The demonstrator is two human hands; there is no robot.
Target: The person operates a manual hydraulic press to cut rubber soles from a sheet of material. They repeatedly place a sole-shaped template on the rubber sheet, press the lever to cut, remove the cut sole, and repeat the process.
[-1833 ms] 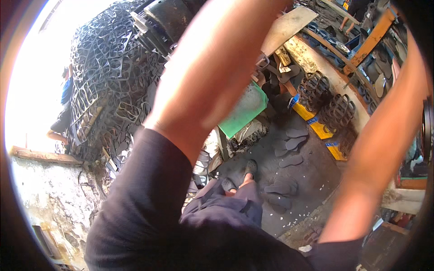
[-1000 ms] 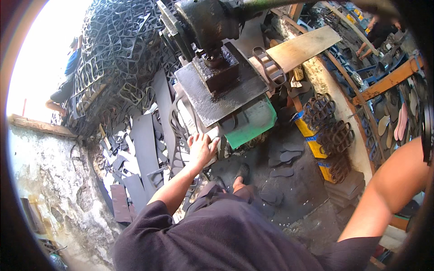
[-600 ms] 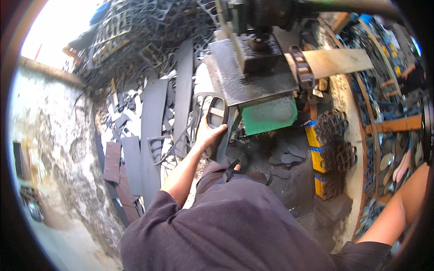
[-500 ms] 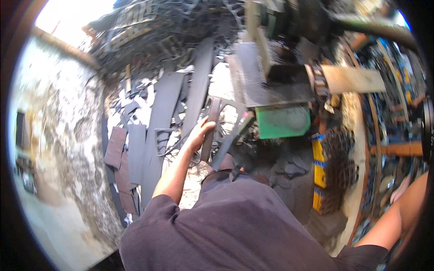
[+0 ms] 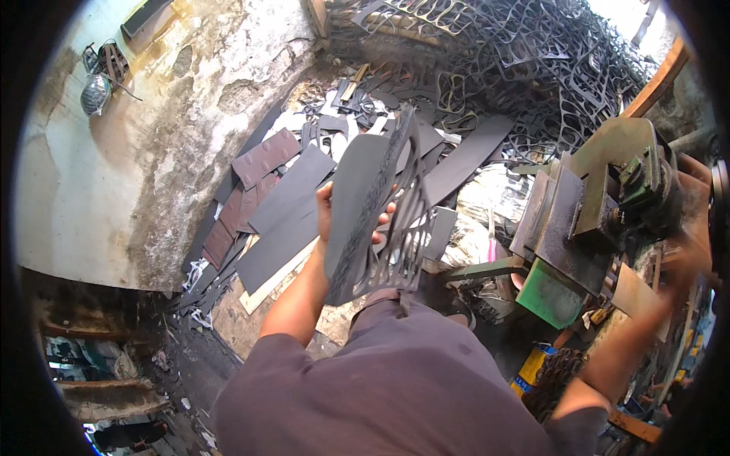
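My left hand (image 5: 325,216) grips a thick dark grey stack of foam or rubber sheets (image 5: 356,178), held up on edge in front of my body. The thumb side shows at the stack's left and the fingertips curl round to its right; the palm is hidden behind it. Against the stack's right side hangs a sheet full of cut-out holes (image 5: 411,243), pinched in with it. Over at the right, my right hand (image 5: 690,205) is raised beside the upper part of a dark machine (image 5: 585,201). It is smeared by motion, so its fingers cannot be made out.
A green plate (image 5: 551,296) juts from the machine's front. Grey sheets (image 5: 285,201) and brown sheets (image 5: 266,157) lie among scraps at the left. Cut-out leftovers (image 5: 525,68) are heaped at the back. A stained wall (image 5: 205,99) stands left, and a yellow box (image 5: 532,368) low right.
My view has swung right, so the machine now sits farther right in it. The stack in my left hand has come up closer and turned its broad face into view. My right arm has risen toward the machine.
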